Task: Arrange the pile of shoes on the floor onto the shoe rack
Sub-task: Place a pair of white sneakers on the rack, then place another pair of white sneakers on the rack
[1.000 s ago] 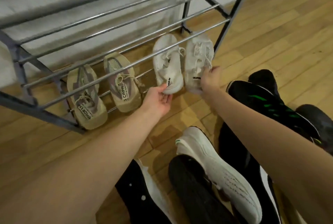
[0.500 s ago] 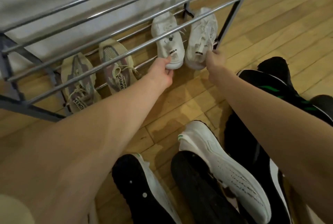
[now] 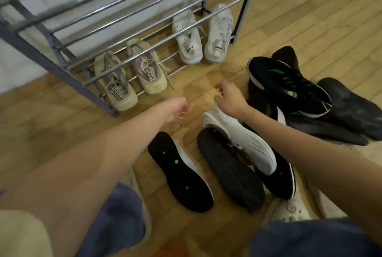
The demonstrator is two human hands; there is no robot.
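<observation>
A metal shoe rack (image 3: 128,11) stands against the wall. Its bottom shelf holds two beige sneakers (image 3: 132,70) on the left and two white sneakers (image 3: 201,35) on the right. The pile lies on the floor: a white shoe (image 3: 248,143), a shoe with its black sole up (image 3: 179,172), a dark shoe (image 3: 229,170), a black sneaker with green stripes (image 3: 289,83). My left hand (image 3: 175,110) hovers empty above the floor, fingers loosely curled. Over the white shoe's toe, my right hand (image 3: 230,97) has its fingers spread and holds nothing.
More dark shoes (image 3: 347,110) lie at the right of the pile. A white clog (image 3: 289,211) sits near my knees. The floor is wooden planks (image 3: 310,18), with a pale wall behind the rack. The rack's upper shelves hold nothing.
Both hands let go of the white sneakers, which now rest on the bottom shelf, and drew back toward the pile. The right hand came down over the white shoe.
</observation>
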